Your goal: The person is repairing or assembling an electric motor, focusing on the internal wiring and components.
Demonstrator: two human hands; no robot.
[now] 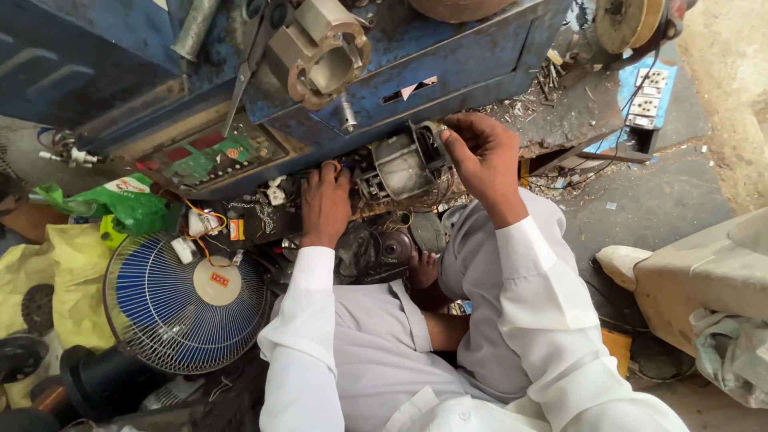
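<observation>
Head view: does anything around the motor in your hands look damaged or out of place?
Yes. The motor held by the left hand and right hand has its casing off, with wires hanging loose. A bare green circuit board lies exposed on the blue bench, and metal scraps litter its right end.

Bright, even daylight; soft shadows under the bench; sharp centre; slight wide-angle bending at the edges.

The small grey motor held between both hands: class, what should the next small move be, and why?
Probably steady the motor with the left hand while the right hand works its end frame. The right hand's fingers already pinch that frame's edge, and the left hand rests at the opposite side, beside loose wires.
</observation>
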